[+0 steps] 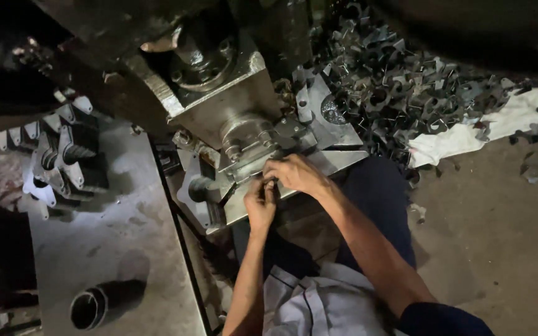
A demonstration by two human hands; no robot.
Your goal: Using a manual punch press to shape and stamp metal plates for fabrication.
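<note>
- At the bottom centre of the frame, nearest the camera, lies the person's lap with a pale shirt (319,305) and dark trousers (375,205).
- The left hand (261,202) is closed, fingers pinched on a small dark part (270,184), too small to identify.
- The right hand (297,173) curls over the same part from the right; both hands touch.
- They rest at the edge of the machine's metal plate (331,163), mid-frame.
- A heap of dark metal stampings (400,87) fills the upper right.
- A black tube (98,305) lies on the steel table (107,230), lower left.
</note>
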